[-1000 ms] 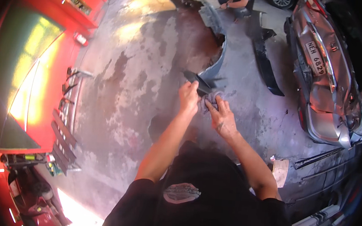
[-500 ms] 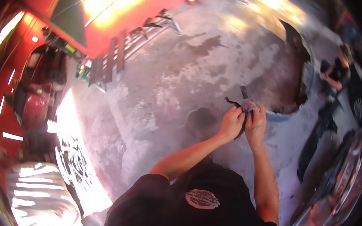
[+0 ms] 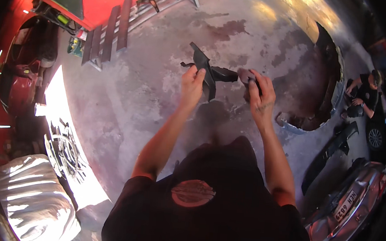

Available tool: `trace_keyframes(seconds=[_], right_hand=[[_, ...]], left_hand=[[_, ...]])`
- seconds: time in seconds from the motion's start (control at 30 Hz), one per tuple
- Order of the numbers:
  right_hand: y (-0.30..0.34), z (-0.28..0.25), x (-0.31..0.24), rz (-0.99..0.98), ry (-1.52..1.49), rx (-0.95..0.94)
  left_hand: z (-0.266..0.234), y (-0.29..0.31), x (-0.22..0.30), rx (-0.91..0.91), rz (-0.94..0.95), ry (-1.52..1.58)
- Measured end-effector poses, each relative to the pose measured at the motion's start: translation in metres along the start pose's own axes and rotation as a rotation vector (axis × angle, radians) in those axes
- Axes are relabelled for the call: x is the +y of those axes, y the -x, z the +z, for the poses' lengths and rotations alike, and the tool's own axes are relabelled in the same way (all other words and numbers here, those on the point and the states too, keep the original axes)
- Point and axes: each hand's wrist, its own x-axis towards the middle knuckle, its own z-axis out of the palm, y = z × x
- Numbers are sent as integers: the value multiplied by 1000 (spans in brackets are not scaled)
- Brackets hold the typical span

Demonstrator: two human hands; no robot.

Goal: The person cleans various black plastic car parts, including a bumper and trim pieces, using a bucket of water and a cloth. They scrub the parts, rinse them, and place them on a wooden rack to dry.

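My left hand [image 3: 192,86] is closed around the side of a black plastic bracket [image 3: 212,73], thumb on top. The bracket has several arms that reach forward, right and back toward me. Just right of it, my right hand [image 3: 262,98] grips a soft greyish-pink pad [image 3: 245,74], its fingers folded over the far side. The pad is close to the tip of the bracket's right arm; whether they touch, I cannot tell. Both hands are held out in front of my chest, above the concrete floor.
A low metal rack [image 3: 106,41] with dark strips and parts stands at far left. A large curved bumper-like panel [image 3: 339,82] lies on the right, with a co-worker [image 3: 366,95] beyond. A dark trim piece [image 3: 328,156] and a car [image 3: 353,210] are nearer. A covered bulk [image 3: 37,199] sits lower left.
My hands have moved apart from being close together. The left hand has gone left and forward with the bracket, which shows more fully. The right has moved slightly left and forward with the pad.
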Motion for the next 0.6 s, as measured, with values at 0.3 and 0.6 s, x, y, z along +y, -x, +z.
trace_keyframes(seconds=[0.3, 0.6], right_hand=[[-112, 106, 131, -28, 235, -649], [-298, 262, 157, -113, 158, -1129]], left_hand=[[-39, -126, -27, 220, 103, -188], [-96, -293, -28, 141, 15, -47]])
